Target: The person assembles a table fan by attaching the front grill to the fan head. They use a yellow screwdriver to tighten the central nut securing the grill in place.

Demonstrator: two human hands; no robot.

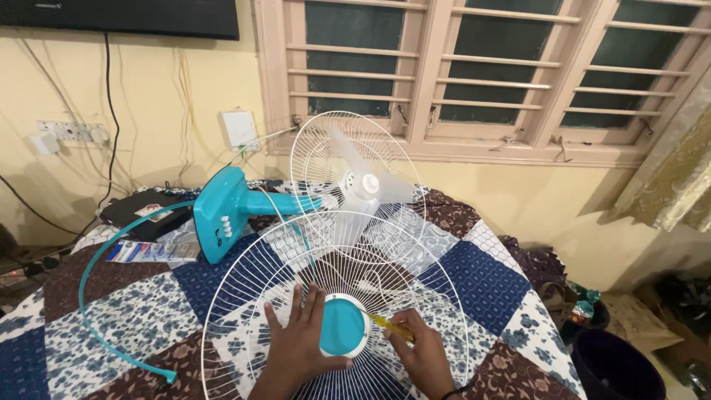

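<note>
A white wire fan guard [244, 296] with a teal centre cap [342, 326] lies flat on a patchwork cloth. My left hand [300, 347] rests spread on the guard, its thumb against the cap's lower edge. My right hand [424, 354] holds a yellow-handled tool [389, 327] whose tip meets the cap's right rim. Behind them the teal fan body [226, 211] lies on its side, with translucent white blades [368, 181] inside the rear wire guard [311, 148].
A teal plastic rim ring [84, 281] curves across the cloth at left. A black case [137, 210] and a small packet [148, 252] lie at the back left. Wall sockets [70, 133] and cables hang behind. Clutter and a dark bin [615, 367] sit at right.
</note>
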